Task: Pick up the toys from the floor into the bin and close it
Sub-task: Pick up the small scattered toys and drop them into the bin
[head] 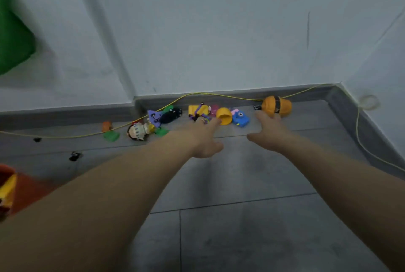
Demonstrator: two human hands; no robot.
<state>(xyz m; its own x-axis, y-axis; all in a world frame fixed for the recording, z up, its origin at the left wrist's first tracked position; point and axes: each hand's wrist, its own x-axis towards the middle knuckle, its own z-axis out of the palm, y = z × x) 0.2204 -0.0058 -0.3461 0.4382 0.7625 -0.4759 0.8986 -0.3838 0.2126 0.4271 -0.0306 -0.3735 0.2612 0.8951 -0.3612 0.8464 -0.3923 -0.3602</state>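
Toys sit in a loose row on the grey tiled floor (241,228) right along the baseboard. I count roughly a dozen: one doll (138,131), one blue camera toy (240,119), one orange cup (224,115), one big orange barrel thing (276,105), two green bits, plus a purple, black and yellow jumble. Left hand (203,138) reaches out with fingers spread, tips near the cup, holding nothing. Right hand (270,132) is open too, fingertips at the barrel. A yellow cord (219,94) runs along pale walls.
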